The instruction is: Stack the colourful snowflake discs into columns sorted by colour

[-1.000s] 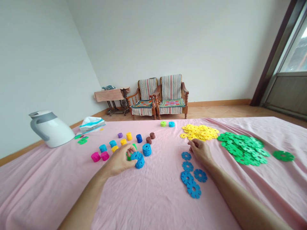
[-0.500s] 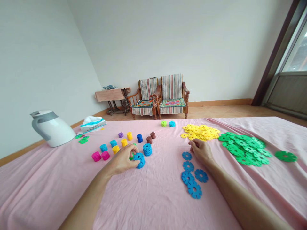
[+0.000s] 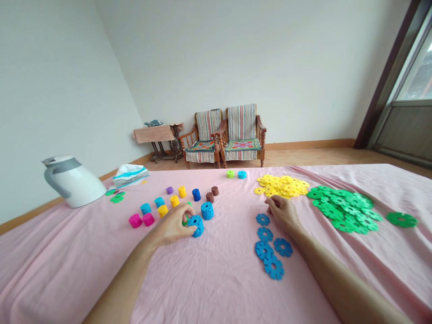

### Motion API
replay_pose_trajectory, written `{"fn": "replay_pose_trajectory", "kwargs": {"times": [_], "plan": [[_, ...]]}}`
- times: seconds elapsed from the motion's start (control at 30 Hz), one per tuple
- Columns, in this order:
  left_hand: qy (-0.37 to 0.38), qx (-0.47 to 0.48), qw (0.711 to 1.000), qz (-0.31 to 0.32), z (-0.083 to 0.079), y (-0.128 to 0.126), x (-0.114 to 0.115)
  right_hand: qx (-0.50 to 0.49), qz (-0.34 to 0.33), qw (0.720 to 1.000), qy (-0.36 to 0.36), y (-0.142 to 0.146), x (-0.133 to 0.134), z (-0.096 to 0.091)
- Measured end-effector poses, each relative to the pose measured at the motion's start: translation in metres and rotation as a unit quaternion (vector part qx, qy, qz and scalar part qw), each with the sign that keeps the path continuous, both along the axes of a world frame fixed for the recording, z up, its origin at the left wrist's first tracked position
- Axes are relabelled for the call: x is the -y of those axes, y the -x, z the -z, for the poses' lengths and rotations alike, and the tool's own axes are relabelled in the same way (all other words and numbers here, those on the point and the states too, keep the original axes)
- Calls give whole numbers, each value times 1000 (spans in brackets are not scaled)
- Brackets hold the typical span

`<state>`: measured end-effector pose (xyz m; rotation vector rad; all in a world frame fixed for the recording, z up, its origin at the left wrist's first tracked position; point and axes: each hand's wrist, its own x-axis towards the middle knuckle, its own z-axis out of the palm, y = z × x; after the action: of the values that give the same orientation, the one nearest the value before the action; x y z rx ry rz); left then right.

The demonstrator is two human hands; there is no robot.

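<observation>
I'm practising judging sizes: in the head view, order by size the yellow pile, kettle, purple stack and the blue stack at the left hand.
1. Kettle
2. Yellow pile
3. Blue stack at the left hand
4. Purple stack; it's farther off, true size unsure.

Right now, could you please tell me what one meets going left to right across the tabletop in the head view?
White-and-grey jug, tissue pack, left hand, blue stack at its thumb, right hand, green pile, single green disc.

Past the fingers (image 3: 188, 209), two stripy wooden chairs (image 3: 241, 123) sit on a tan floor (image 3: 303, 156) by a big pale wall (image 3: 270, 58). Far right of the fingers, a window (image 3: 416, 81) looks bright.
</observation>
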<state>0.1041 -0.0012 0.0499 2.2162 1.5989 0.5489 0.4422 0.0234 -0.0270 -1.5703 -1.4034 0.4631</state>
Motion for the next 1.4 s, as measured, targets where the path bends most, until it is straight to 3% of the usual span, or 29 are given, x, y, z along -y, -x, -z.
{"fn": "replay_pose_trajectory", "kwargs": {"times": [0.57, 0.67, 0.8, 0.93, 1.0, 1.1, 1.23, 1.4], "plan": [[2, 14, 1000, 14, 1, -1, -1, -48, 3, 999, -5, 0, 3, -6], [6, 16, 1000, 10, -1, 0, -1, -111, 23, 993, -26, -4, 4, -7], [-39, 68, 997, -10, -6, 1, 1, -308, 98, 943, -86, -12, 3, -11], [-220, 159, 961, -48, -5, -10, 16, -415, 124, 895, -109, -17, 1, -15], [-285, 138, 948, -7, 1, -22, 29, -431, 132, 885, -116, -18, 2, -16], [-234, 73, 958, 146, 18, -43, 48, -414, 145, 891, -119, -17, 5, -18], [-181, 4, 939, 292, 37, -66, 63, -385, 160, 903, -106, -15, 8, -20], [-165, -20, 928, 332, 44, -74, 65, -281, 162, 940, -101, -13, 8, -16]]}}
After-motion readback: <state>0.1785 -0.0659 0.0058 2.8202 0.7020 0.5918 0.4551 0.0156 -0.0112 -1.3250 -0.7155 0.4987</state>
